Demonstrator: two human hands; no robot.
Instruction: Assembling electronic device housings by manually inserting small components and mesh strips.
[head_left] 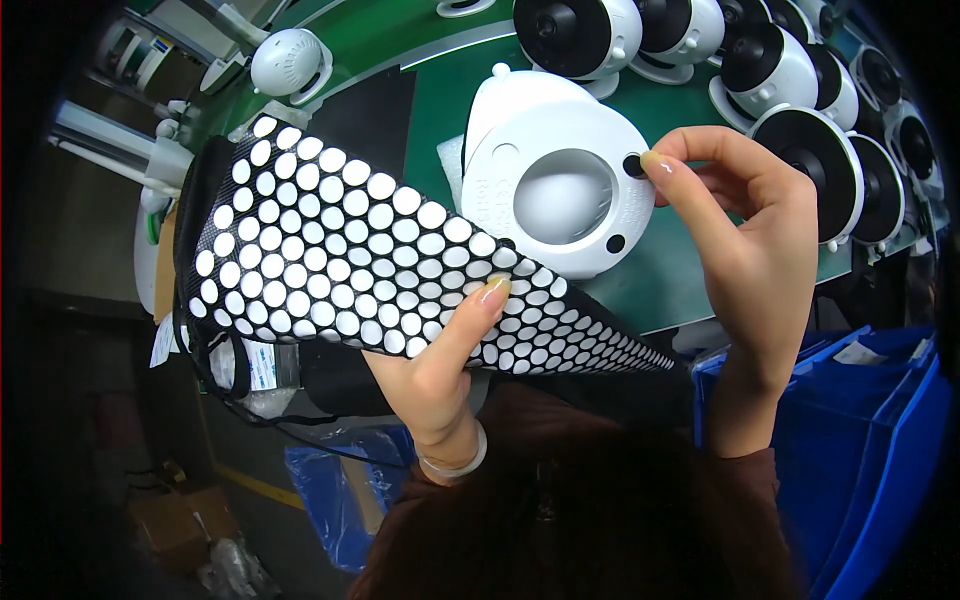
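Observation:
My left hand (pixel 450 350) grips a black sheet (pixel 350 240) covered in rows of white-faced round pads, its thumb lying on top. The sheet's upper edge overlaps a white camera-like housing, whose ring-shaped base (pixel 490 205) faces up around a large round opening. At the base's right rim, my right hand (pixel 745 230) pinches a small round black pad (pixel 633 165) between thumb and forefinger. Another black pad (pixel 616 243) sits lower on the base, and one more peeks out at the sheet's edge. At the base's upper left is a bare round recess (pixel 505 155).
Several white housings with black round fronts (pixel 575 35) crowd the green table (pixel 445 95) at the far right. A white rounded device (pixel 290 63) stands far left, near a black mat (pixel 365 115). Blue bins (pixel 840 440) stand right; a bagged blue container (pixel 345 490) sits below left.

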